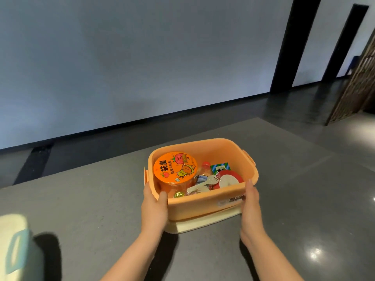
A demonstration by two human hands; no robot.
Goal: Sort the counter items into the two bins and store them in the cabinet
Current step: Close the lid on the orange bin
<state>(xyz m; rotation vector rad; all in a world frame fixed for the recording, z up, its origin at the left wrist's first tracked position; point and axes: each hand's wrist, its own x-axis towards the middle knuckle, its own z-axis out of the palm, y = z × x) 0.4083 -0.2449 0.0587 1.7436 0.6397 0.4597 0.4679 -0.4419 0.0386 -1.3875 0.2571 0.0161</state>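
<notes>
The left hand grips the near left corner of the orange bin, with its thumb hooked over the rim. The right hand presses flat on the near right side, fingers straight, thumb out of sight. The bin sits on the grey counter, or maybe just above it; I cannot tell which. Inside it are a noodle cup, a small bottle with a red cap, a white plastic fork, a red lid, a green packet and a shiny wrapped sweet. A second bin, pale with a blue handle, stands at the far left. So this bin looks packed, and I think it must go in the cabinet next. No cabinet shows here
</notes>
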